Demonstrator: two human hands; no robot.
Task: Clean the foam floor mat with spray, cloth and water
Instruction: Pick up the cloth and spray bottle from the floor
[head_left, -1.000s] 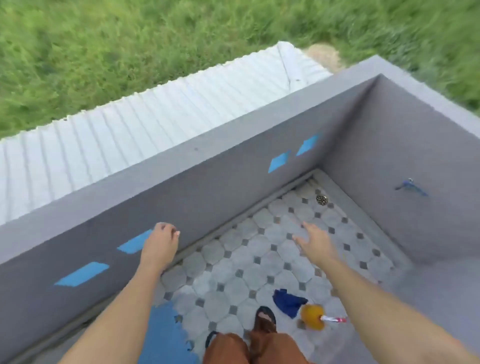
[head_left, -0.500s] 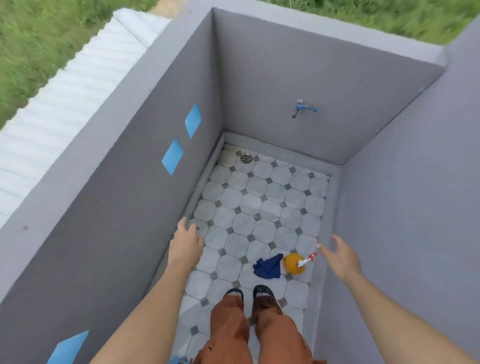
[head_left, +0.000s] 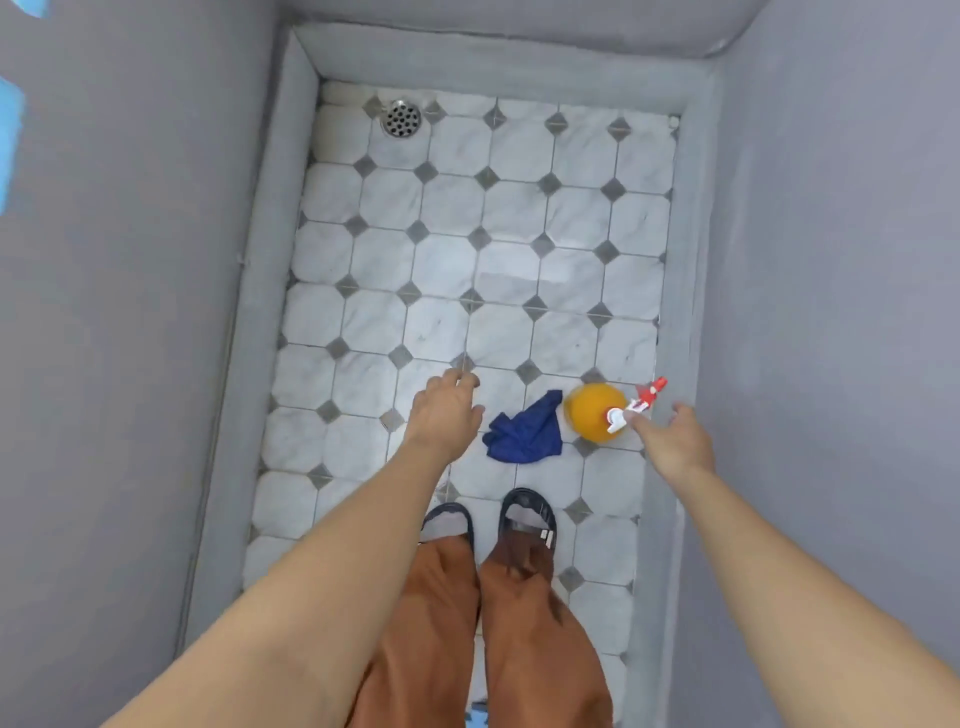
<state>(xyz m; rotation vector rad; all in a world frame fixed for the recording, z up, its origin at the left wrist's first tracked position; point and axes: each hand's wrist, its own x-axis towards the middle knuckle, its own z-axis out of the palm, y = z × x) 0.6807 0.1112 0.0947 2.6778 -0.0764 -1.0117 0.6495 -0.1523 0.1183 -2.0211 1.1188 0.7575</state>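
A crumpled blue cloth lies on the tiled floor just ahead of my feet. To its right stands an orange spray bottle with a white and red trigger head. My left hand hangs over the tiles left of the cloth, fingers relaxed, holding nothing. My right hand is stretched out right beside the bottle, fingers loose, its fingertip near the trigger head. A sliver of the blue foam mat shows at the bottom edge between my legs.
Grey walls close in the narrow tiled bay on the left, far end and right. A round metal drain sits in the far left corner. My sandalled feet stand on the tiles.
My view has tilted down from the wall tops and tap onto the floor. Both hands have dropped lower, the right one nearer the spray bottle.
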